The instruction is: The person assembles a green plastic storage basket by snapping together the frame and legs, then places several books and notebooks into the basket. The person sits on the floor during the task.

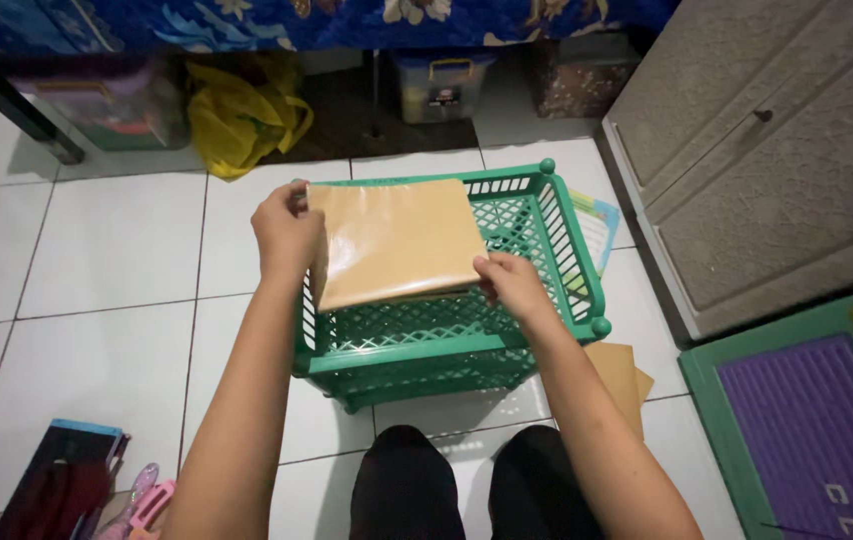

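A brown paper-covered book [395,240] with a glossy plastic wrap is held flat over a green plastic basket [547,290] that stands on the white tiled floor. My left hand [287,232] grips the book's left edge near its far corner. My right hand [511,285] pinches its near right corner. The book covers most of the basket's left half, so what lies inside under it is hidden.
A brown envelope [623,375] lies on the floor right of the basket, and colourful paper [599,228] sticks out behind it. A grey cabinet [767,150] stands right, a green-framed purple mat [817,430] near right. Books [62,480] lie bottom left; a yellow bag [242,115] sits beyond.
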